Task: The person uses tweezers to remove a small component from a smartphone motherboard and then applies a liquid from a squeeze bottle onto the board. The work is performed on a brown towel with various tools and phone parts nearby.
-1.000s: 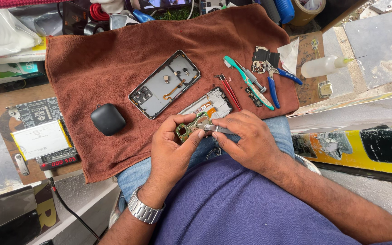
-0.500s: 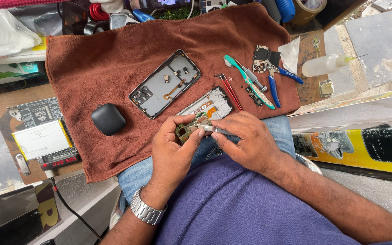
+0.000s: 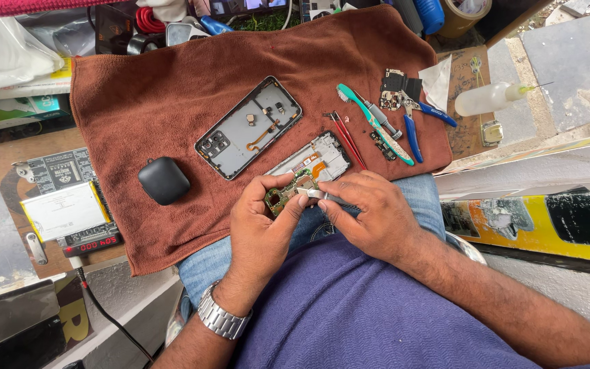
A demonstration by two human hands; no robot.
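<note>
My left hand (image 3: pixel 261 229) grips a small green circuit board (image 3: pixel 285 194) over my lap, thumb on its near edge. My right hand (image 3: pixel 370 215) holds metal tweezers (image 3: pixel 317 195) whose tip touches the board. Just beyond the hands lies an opened phone body (image 3: pixel 315 158) on a brown towel (image 3: pixel 172 89). A grey phone back frame (image 3: pixel 248 128) lies further out on the towel, inside facing up.
A black earbud case (image 3: pixel 164 180) sits left on the towel. Red tweezers (image 3: pixel 347 139), a green toothbrush (image 3: pixel 371 120), blue-handled pliers (image 3: pixel 414 121) and small parts lie to the right. A squeeze bottle (image 3: pixel 487 99) stands beyond. A flat battery (image 3: pixel 65 209) lies on a device at left.
Both hands stay over the lap with the board and tweezers; only slight finger shifts show.
</note>
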